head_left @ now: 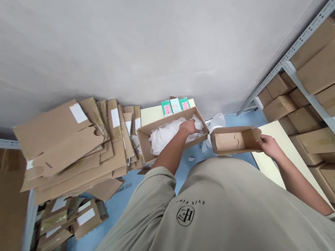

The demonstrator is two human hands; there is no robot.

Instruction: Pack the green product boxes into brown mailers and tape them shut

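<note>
A long open cardboard box (171, 118) stands against the pale tabletop, filled with crumpled clear plastic wrap (166, 136). My left hand (189, 127) reaches into its right end, with the fingers closing on the wrap; the fingertips are partly hidden. On the right, my right hand (269, 145) grips the end wall of a smaller open cardboard box (228, 141). That box is tilted so its bare inside and a slotted flap show. Some translucent white plastic (218, 121) hangs between the two boxes.
Flattened cardboard sheets (60, 139) are piled at left, with more cardboard (86, 216) below. Small green and pink packs (175, 105) stand behind the long box. Shelves of cartons (328, 68) line the right, near a pale table (274, 133). A grey wall rises ahead.
</note>
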